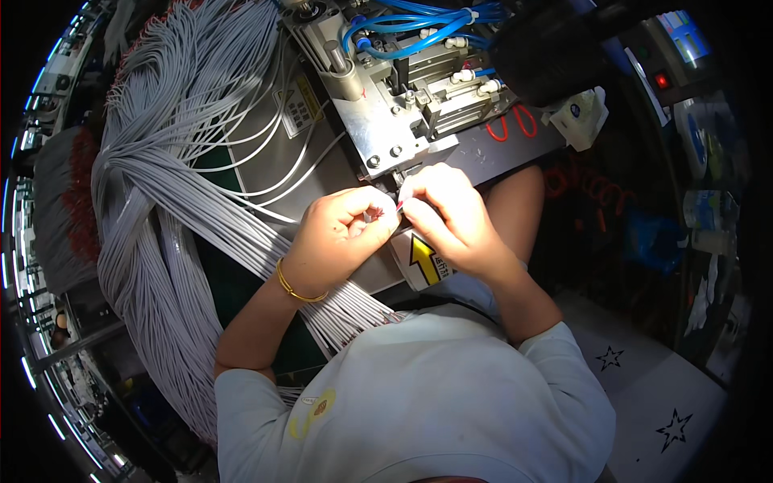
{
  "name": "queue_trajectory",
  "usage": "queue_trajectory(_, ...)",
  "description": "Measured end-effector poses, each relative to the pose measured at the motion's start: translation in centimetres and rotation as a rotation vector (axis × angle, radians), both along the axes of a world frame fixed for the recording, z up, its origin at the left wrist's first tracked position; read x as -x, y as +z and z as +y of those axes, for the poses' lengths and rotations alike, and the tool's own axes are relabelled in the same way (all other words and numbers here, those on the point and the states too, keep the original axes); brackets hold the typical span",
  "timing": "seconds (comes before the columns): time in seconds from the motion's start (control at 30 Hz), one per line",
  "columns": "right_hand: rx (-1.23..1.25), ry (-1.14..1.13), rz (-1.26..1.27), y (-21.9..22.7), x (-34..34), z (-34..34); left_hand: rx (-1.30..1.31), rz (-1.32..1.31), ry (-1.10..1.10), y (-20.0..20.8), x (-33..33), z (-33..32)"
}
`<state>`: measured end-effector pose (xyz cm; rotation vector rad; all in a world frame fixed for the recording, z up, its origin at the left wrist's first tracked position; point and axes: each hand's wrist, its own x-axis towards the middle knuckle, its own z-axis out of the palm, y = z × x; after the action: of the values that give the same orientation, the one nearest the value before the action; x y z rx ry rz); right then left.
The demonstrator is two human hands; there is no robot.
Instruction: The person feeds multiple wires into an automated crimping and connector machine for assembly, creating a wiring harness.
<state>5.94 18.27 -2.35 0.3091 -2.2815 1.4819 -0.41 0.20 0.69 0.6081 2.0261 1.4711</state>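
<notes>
My left hand (330,241), a yellow bangle on its wrist, is closed with thumb and forefinger pinched together. Its fingertips meet those of my right hand (452,216), which is also closed in a pinch. Between them shows a short bit of thin red wire (399,206). More dark red strands peek out of the curled fingers of my left hand. Both hands are right in front of the metal machine (372,133), close to its front tip. Whether a grey cable runs into my left palm is hidden.
A thick bundle of grey cables (233,213) fills the left side and passes under my left forearm. Blue air tubes (419,40) loop over the machine. A white block with a yellow arrow (420,259) sits below my hands. A red coiled hose (592,189) hangs at right.
</notes>
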Motion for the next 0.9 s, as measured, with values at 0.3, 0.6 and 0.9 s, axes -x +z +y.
queue_trajectory(0.3,0.138,-0.162,-0.324,-2.8,-0.4,0.5,0.45,0.518,-0.04,0.0,0.3,-0.4)
queue_trajectory(0.6,0.043,-0.101,-0.364,-3.2,0.1,1.2,0.586,0.737,-0.012,-0.2,-1.3,0.1)
queue_trajectory(0.9,-0.075,-0.111,-0.314,-3.0,0.1,1.4,0.418,0.829,-0.175,-0.1,-2.3,0.7)
